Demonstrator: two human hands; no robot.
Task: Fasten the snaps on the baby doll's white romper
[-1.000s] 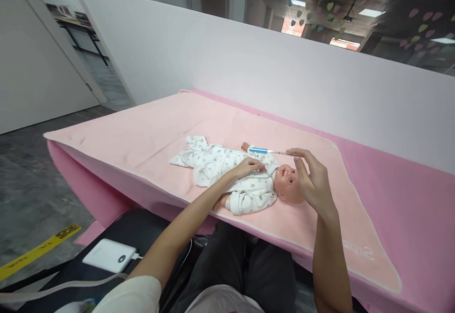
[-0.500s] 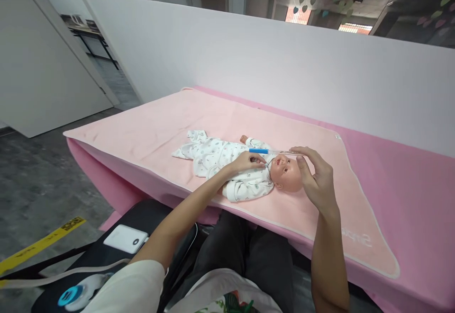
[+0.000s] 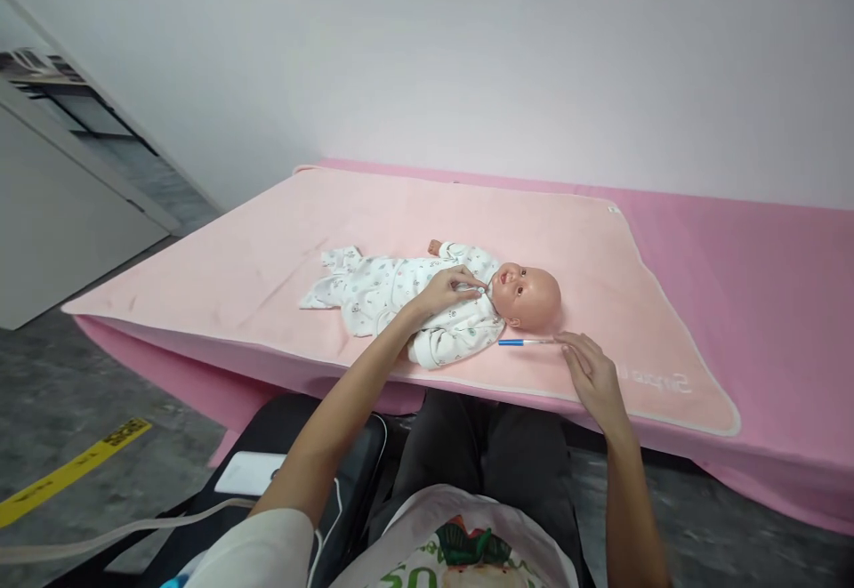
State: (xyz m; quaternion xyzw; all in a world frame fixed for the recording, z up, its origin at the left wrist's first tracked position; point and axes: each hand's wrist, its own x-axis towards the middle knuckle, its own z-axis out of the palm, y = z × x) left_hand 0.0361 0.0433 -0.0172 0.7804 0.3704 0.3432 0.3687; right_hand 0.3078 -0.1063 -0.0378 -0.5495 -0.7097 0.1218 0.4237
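Observation:
A baby doll (image 3: 534, 296) lies on its back across the pink blanket, its head toward the right. It wears a white patterned romper (image 3: 393, 285). My left hand (image 3: 448, 293) is at the doll's neck, thumb and fingers pinching the romper's collar. Beside the doll's head, on the near side, my right hand (image 3: 593, 374) grips the right end of a slim clear thermometer (image 3: 527, 342) with a blue end. The thermometer lies level, low over the blanket or touching it; I cannot tell which. Its blue end points left, close to the romper's shoulder.
The pale pink blanket (image 3: 227, 241) covers much of a table draped in a darker pink cloth (image 3: 753, 303). A white wall (image 3: 427, 81) rises behind it. On a black chair (image 3: 300, 428) at my left lie a white power bank (image 3: 248, 472) and cables.
My right hand has brought the thermometer from above the doll's face down toward the near side of its head. My left hand stays at the collar. The view has tilted down.

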